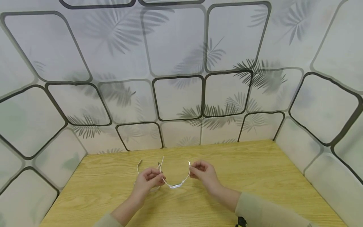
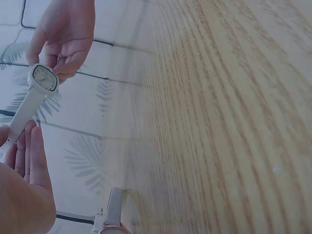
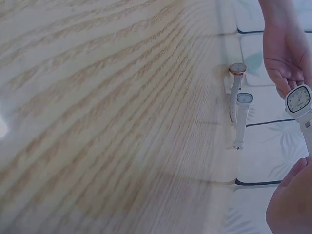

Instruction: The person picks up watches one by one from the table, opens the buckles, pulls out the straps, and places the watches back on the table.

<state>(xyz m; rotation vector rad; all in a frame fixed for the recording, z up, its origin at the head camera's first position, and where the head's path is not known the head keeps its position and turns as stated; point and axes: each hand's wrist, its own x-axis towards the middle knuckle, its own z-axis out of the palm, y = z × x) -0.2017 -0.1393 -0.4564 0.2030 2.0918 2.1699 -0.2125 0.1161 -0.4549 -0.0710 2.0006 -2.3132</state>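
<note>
A white wristwatch with a squarish dial hangs unfastened between the two hands, its strap curving up on both sides. My left hand pinches one strap half between thumb and fingers. The other half is pinched near its end by my right hand. In the left wrist view the watch's pale dial shows dark numerals. Two more watches stand on the table beside the left hand, partly hidden by it in the head view: a rose-gold-rimmed watch with a light strap, and a white squarish watch.
The wood-grain table runs back to a pale wall covering printed with dark rounded squares and grey leaves. The same covering rises on the left and right sides. A small black item shows at the right sleeve.
</note>
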